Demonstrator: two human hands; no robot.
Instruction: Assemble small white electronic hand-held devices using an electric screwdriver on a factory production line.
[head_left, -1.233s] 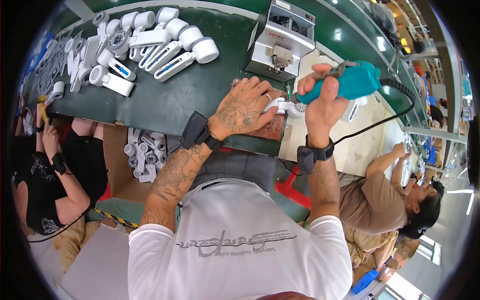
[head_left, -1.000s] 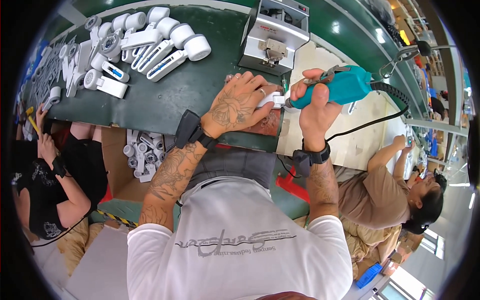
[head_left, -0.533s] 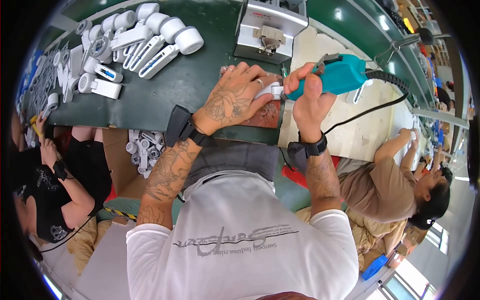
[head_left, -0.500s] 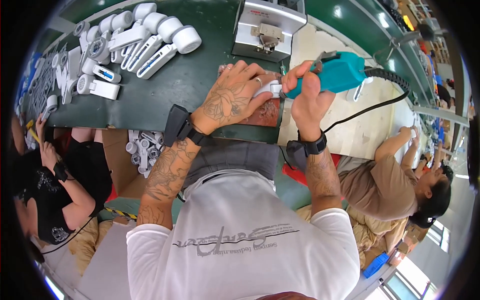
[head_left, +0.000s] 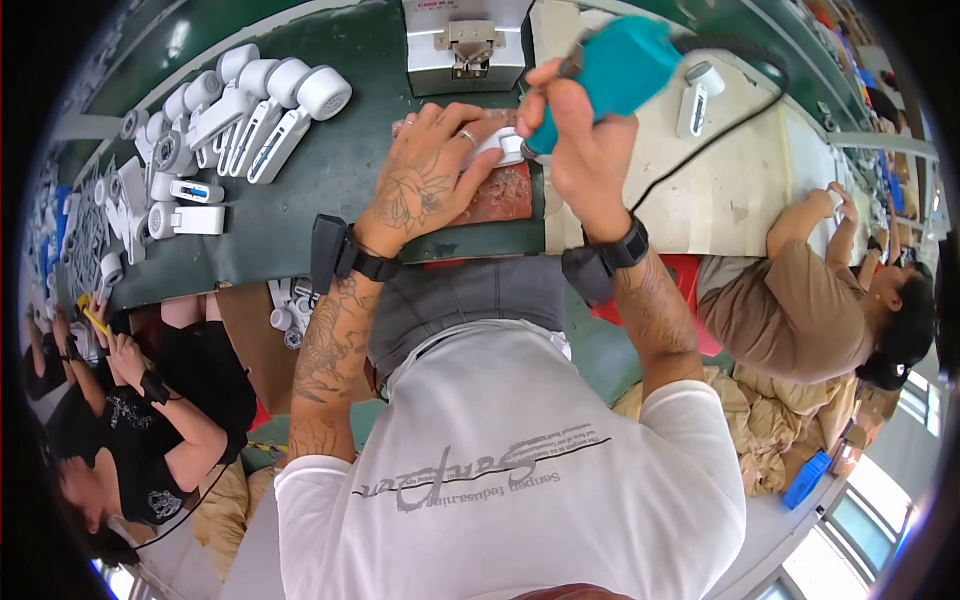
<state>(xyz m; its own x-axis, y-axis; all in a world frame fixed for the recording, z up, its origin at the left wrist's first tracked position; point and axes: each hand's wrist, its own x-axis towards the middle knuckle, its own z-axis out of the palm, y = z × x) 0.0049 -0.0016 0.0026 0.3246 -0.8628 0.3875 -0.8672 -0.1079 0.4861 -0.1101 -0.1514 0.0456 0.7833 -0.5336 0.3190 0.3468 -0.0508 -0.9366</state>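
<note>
My left hand (head_left: 420, 185) pins a white plastic part (head_left: 511, 148) down on a reddish-brown pad (head_left: 505, 197) at the bench edge; its fingers cover most of the part. In my right hand (head_left: 590, 165) is a teal corded electric screwdriver (head_left: 628, 68), gripped with the thumb and fingers around its front. It is tilted, with its tip at the right end of the white part and its rear end up to the far right. Whether a screw sits under the tip is hidden.
White handheld devices with round heads (head_left: 290, 115) are piled on the green bench (head_left: 330, 225) at the left. A metal box-shaped machine (head_left: 465, 50) stands behind the pad. One white device (head_left: 692, 110) lies on the right-hand board. A black cord crosses there; people sit on both sides.
The screwdriver's rear end has swung up and away from me, uncovering the white device on the board. My left hand stays on the white part. The whole view has shifted.
</note>
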